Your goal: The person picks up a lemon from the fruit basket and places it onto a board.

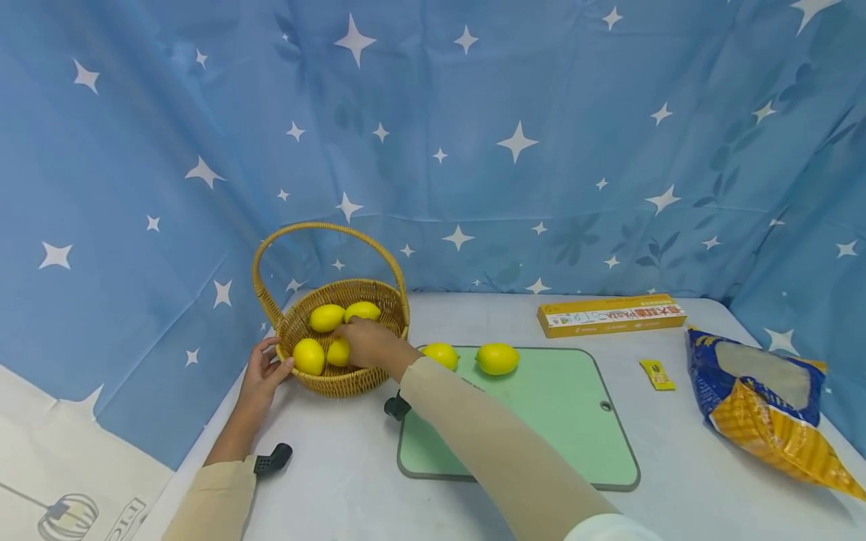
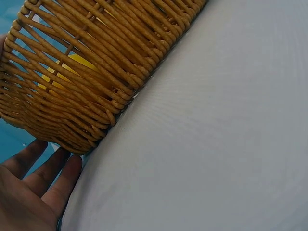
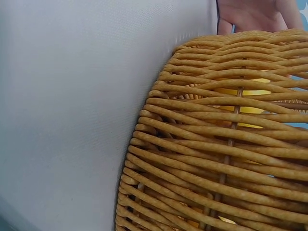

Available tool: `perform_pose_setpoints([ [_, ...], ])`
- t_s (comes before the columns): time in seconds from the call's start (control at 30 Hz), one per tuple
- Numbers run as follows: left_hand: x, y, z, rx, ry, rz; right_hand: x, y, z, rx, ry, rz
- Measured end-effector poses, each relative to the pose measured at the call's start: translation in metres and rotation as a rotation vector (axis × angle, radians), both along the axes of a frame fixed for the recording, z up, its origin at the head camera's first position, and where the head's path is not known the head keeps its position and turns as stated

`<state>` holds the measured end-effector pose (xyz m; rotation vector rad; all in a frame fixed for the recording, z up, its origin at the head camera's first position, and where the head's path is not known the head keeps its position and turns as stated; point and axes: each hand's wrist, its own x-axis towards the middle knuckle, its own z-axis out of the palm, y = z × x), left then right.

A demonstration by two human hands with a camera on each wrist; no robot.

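A woven basket with a tall arched handle stands on the left of the table, several yellow lemons inside. My right hand reaches over its near right rim and holds a lemon low in the basket; the fingertips are partly hidden. My left hand is at the basket's left side, thumb by the rim. In the left wrist view, the fingers of the left hand are straight and spread against the wicker. Two more lemons lie along the far edge of a green cutting board.
Behind the board, at the back right, lies a yellow pasta box. A small yellow packet is in front of it. A blue and orange bag lies at the far right. Blue star-patterned curtain hangs behind the table.
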<state>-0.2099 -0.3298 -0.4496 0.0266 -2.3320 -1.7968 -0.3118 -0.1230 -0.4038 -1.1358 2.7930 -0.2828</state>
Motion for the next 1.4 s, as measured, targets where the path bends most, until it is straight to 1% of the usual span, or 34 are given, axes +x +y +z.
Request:
perform_pose_setpoints([
  [0.13,0.000,0.005,0.003,0.000,-0.003,-0.002,0.000,0.004,0.000,-0.010,-0.003,-0.012],
  [0.33,0.001,0.006,0.000,-0.002,-0.011,-0.007,0.000,0.008,-0.001,-0.019,0.031,-0.016],
  [0.53,0.007,0.006,0.000,0.004,-0.012,-0.005,0.004,0.010,0.001,-0.052,0.061,-0.024],
  [0.63,0.009,0.006,0.001,0.003,-0.007,-0.004,0.008,0.014,0.004,-0.079,0.053,-0.035],
  [0.8,0.009,0.003,0.002,-0.009,0.003,-0.010,0.012,0.024,0.009,-0.162,0.006,-0.080],
  [1.0,0.010,0.002,0.003,-0.010,-0.007,0.001,0.016,0.038,0.010,-0.273,-0.034,-0.129],
  [1.1,0.007,-0.001,-0.001,-0.006,-0.004,0.006,0.018,0.045,0.011,-0.313,-0.035,-0.136],
  [1.3,-0.006,-0.009,-0.019,-0.010,-0.008,0.015,0.025,0.059,0.018,-0.372,-0.042,-0.138],
  [1.4,-0.009,-0.009,-0.022,-0.024,-0.006,0.020,0.028,0.067,0.020,-0.402,-0.049,-0.138],
])
